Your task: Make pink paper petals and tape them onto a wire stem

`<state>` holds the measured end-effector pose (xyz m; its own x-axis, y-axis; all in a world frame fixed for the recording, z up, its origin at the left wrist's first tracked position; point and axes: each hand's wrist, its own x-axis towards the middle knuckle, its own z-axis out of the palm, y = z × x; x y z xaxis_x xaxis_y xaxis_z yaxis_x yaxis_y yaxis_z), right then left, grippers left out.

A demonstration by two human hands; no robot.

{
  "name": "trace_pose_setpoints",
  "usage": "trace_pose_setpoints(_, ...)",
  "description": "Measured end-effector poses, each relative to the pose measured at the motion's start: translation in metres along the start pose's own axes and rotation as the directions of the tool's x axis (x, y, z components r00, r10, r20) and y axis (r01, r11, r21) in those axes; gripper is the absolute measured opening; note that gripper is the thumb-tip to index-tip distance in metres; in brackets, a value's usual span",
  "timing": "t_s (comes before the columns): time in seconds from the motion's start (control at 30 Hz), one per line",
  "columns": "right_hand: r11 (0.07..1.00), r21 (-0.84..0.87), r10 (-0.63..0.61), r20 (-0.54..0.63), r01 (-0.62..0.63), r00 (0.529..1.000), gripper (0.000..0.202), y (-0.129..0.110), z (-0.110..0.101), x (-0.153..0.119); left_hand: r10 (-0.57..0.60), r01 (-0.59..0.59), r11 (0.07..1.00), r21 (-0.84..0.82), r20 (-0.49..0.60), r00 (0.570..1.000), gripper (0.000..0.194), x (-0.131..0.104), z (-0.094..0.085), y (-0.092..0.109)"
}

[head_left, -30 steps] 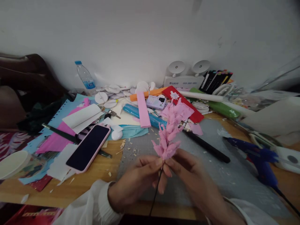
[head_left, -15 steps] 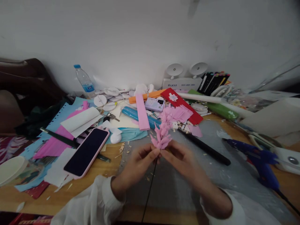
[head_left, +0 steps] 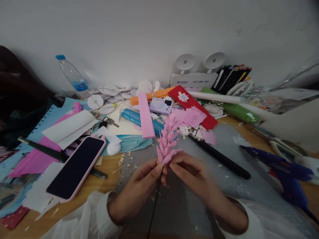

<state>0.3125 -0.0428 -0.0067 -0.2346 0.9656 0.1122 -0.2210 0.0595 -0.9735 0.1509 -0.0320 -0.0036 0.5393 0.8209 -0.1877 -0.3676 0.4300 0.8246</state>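
A pink paper flower spike [head_left: 167,142] on a thin dark stem [head_left: 155,205] stands nearly upright at the middle of the view. My left hand [head_left: 142,186] pinches the stem just below the lowest petals, between thumb and fingers. From the right, my right hand [head_left: 191,174] has its thumb and fingers closed at the base of the flower, on its lowest petals. Both hands are over the grey mat [head_left: 176,209]. Behind the flower lies a pile of pink paper pieces [head_left: 191,116].
On the left lie a phone [head_left: 77,167], pink and blue paper and keys [head_left: 111,121]. A water bottle [head_left: 73,77] stands behind them. Right of my hands are a black rod [head_left: 221,158], a blue glue gun [head_left: 279,166] and scissors [head_left: 284,147]. Marker pens [head_left: 231,79] stand at the back.
The view has shifted nearer and to the right, so the left-side objects sit further left. The flower's petals now show more sharply, and a small gap has opened between my thumbs.
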Motion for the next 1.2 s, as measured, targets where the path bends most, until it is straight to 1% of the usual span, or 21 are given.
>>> trace_pose_setpoints(0.17, 0.986, 0.157, 0.047, 0.071, -0.057, 0.996, 0.016, -0.003, 0.001, -0.002, -0.043, 0.042, 0.998, -0.036, -0.022, 0.999, 0.024, -0.002, 0.003, 0.002)
trace_pose_setpoints(0.27, 0.975, 0.198, 0.082, 0.097, -0.100, 0.992, 0.017, -0.004, 0.000, -0.001, -0.006, 0.006, 1.000, 0.007, -0.024, 1.000, 0.025, -0.003, 0.002, 0.003)
trace_pose_setpoints(0.33, 0.983, 0.160, 0.084, 0.077, -0.095, 0.994, 0.015, -0.005, 0.001, -0.001, 0.003, -0.002, 1.000, 0.031, -0.023, 1.000, 0.026, -0.004, 0.002, 0.003)
trace_pose_setpoints(0.37, 0.989, 0.125, 0.073, 0.057, -0.080, 0.996, 0.013, -0.006, 0.002, -0.001, -0.013, 0.013, 1.000, 0.023, -0.014, 1.000, 0.027, -0.005, 0.001, 0.003)
trace_pose_setpoints(0.5, 1.000, 0.007, 0.021, -0.002, -0.020, 1.000, 0.012, -0.005, 0.007, -0.002, -0.099, 0.105, 0.989, -0.103, 0.061, 0.993, 0.027, -0.006, 0.000, 0.001)
trace_pose_setpoints(0.6, 0.998, -0.021, 0.056, -0.024, -0.057, 0.998, 0.008, -0.001, 0.007, -0.004, -0.120, 0.134, 0.974, -0.183, 0.082, 0.989, 0.025, -0.005, -0.001, 0.000)
trace_pose_setpoints(0.7, 0.993, -0.088, 0.075, -0.075, -0.082, 0.994, 0.004, 0.005, 0.005, -0.005, -0.133, 0.152, 0.967, -0.203, 0.102, 0.986, 0.026, -0.003, -0.003, 0.000)
trace_pose_setpoints(0.8, 0.988, -0.154, 0.004, -0.111, -0.021, 0.994, 0.005, 0.007, 0.004, -0.007, -0.147, 0.173, 0.961, -0.216, 0.132, 0.980, 0.028, -0.003, -0.003, 0.000)
trace_pose_setpoints(0.93, 0.987, -0.155, -0.073, -0.137, 0.052, 0.988, 0.004, 0.004, 0.006, -0.007, -0.176, 0.216, 0.941, -0.258, 0.170, 0.970, 0.025, -0.004, -0.002, 0.001)
trace_pose_setpoints(1.03, 0.989, -0.134, -0.079, -0.139, 0.060, 0.987, 0.007, 0.002, 0.006, -0.007, -0.239, 0.290, 0.907, -0.305, 0.195, 0.951, 0.023, -0.003, -0.001, 0.002)
trace_pose_setpoints(1.1, 0.990, -0.131, -0.068, -0.140, 0.050, 0.988, 0.012, 0.000, 0.006, -0.007, -0.279, 0.327, 0.891, -0.315, 0.188, 0.942, 0.023, -0.003, -0.002, 0.002)
trace_pose_setpoints(1.17, 0.992, -0.123, -0.050, -0.147, 0.032, 0.988, 0.015, -0.001, 0.006, -0.007, -0.278, 0.311, 0.911, -0.269, 0.154, 0.948, 0.024, -0.002, -0.004, 0.002)
trace_pose_setpoints(1.2, 0.993, -0.119, -0.044, -0.150, 0.026, 0.988, 0.016, -0.001, 0.006, -0.006, -0.260, 0.284, 0.933, -0.221, 0.130, 0.957, 0.026, -0.001, -0.004, 0.003)
